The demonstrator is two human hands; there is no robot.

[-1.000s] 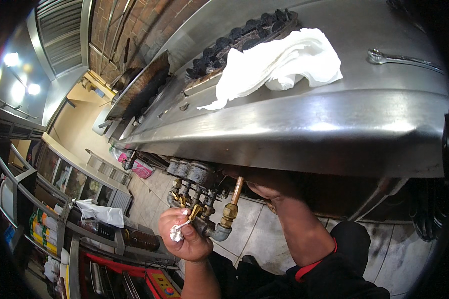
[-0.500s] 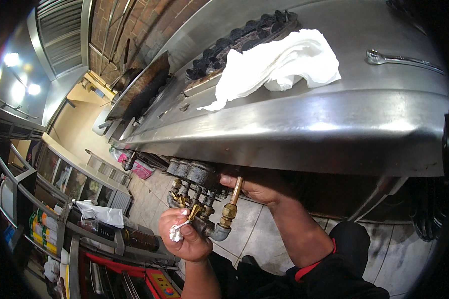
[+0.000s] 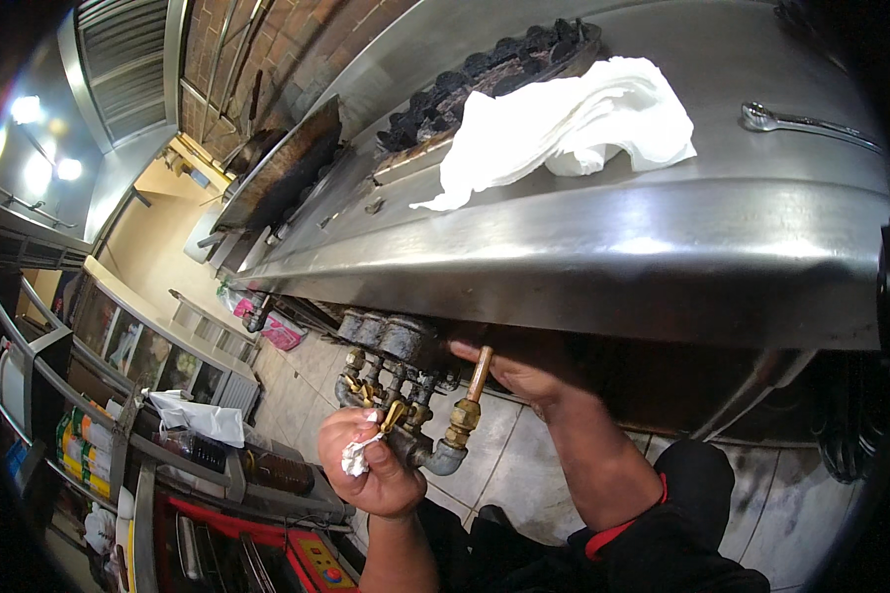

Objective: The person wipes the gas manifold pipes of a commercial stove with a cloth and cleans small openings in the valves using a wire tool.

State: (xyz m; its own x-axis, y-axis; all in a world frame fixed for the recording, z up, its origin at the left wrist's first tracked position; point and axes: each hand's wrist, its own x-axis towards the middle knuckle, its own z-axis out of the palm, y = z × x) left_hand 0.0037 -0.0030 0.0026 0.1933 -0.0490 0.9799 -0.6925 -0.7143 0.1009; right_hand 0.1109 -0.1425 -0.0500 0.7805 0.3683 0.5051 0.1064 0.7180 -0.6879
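Observation:
My left hand pinches a small crumpled piece of white tissue between thumb and fingers, right beside a brass valve lever. That lever sits on a grimy gas manifold with several small valves, which hangs under the front of a steel cooking range. A copper pipe rises from a brass fitting at the manifold's right end. Behind this pipe my right hand reaches under the range's edge, near the blackened round metal bodies. One digit points left; its other fingers are hidden in shadow.
On the steel top lie a white paper towel, a wrench and a charred burner grate. At left stand shelves with packages and a red machine. A pink package rests on the tiled floor.
The range and manifold appear slightly farther right in the view. My left hand stays beside the brass lever with the tissue, and my right hand is still behind the copper pipe.

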